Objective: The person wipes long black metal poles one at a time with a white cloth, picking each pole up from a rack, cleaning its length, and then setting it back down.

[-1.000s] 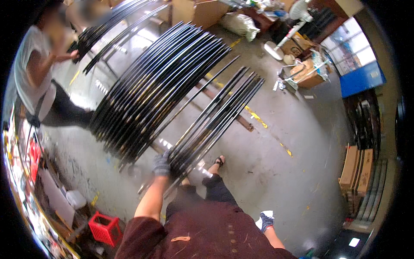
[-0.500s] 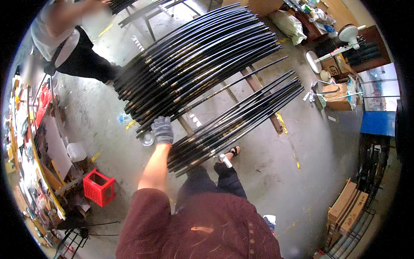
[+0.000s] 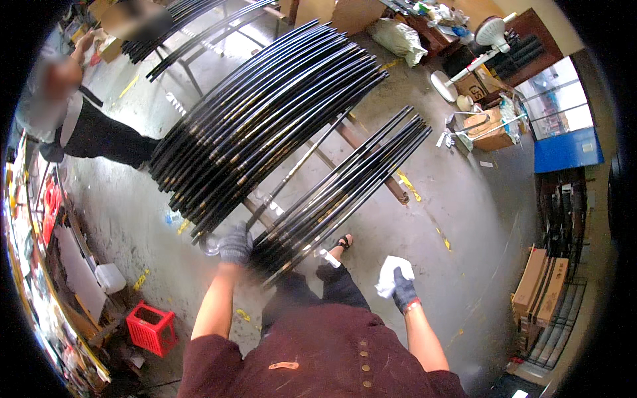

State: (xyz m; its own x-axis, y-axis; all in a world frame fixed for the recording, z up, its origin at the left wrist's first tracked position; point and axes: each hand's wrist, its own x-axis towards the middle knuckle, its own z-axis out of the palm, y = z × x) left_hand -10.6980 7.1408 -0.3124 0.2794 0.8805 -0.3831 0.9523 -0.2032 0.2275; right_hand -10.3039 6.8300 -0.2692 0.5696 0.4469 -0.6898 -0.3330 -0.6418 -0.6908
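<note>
My left hand, in a grey glove, is closed round the near end of a single black pole. That pole slants away between two groups of poles. Beyond it lies a wide row of glossy black poles with gold markings, side by side on a stand. Closer to me is a smaller bundle of black poles, its near ends beside my left hand. My right hand, gloved too, grips a crumpled white cloth out to the right, away from the poles. A clear round dish shows beside my left hand.
A red plastic crate stands on the floor at left, near a cluttered bench. Another person stands at the far left. Cardboard boxes, a white fan and a pale sack are on the right and far side.
My right hand has come into view with the white cloth. My left hand has drawn nearer to me, and the single pole has swung to a steeper slant. The whole view has shifted.
</note>
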